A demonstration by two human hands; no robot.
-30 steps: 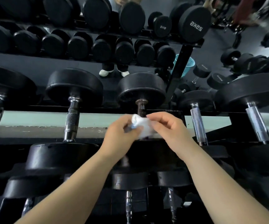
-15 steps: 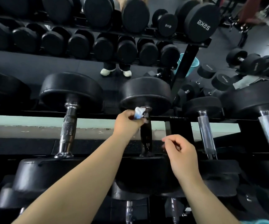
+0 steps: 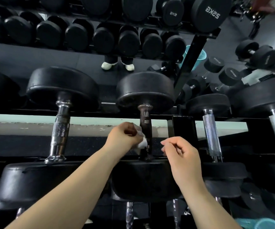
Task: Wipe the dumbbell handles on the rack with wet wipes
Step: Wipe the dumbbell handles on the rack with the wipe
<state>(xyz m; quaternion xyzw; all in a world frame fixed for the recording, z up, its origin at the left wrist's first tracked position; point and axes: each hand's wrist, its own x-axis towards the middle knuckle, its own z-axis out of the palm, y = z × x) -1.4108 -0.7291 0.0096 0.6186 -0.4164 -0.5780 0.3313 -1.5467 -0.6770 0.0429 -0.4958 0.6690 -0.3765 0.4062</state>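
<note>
Dumbbell rack, head view, read from left to right and located against the dark centre handle (image 3: 145, 123).

Well to its left stands a chrome knurled handle (image 3: 60, 129), with no hand on it. Just left of the centre handle, the left hand (image 3: 123, 138) is curled round a white wet wipe (image 3: 142, 142), which it presses against the lower left side of the bar. Just right of the bar's lower end, and apart from it, the right hand (image 3: 181, 156) hangs with its fingers loosely curled, holding nothing. Further right stand two bright chrome handles (image 3: 211, 133).

Step in hand, as judged: wiping the centre handle. The next move calls for wrapping the wipe round the bar and running it along the full length before going on to a neighbouring handle.
</note>
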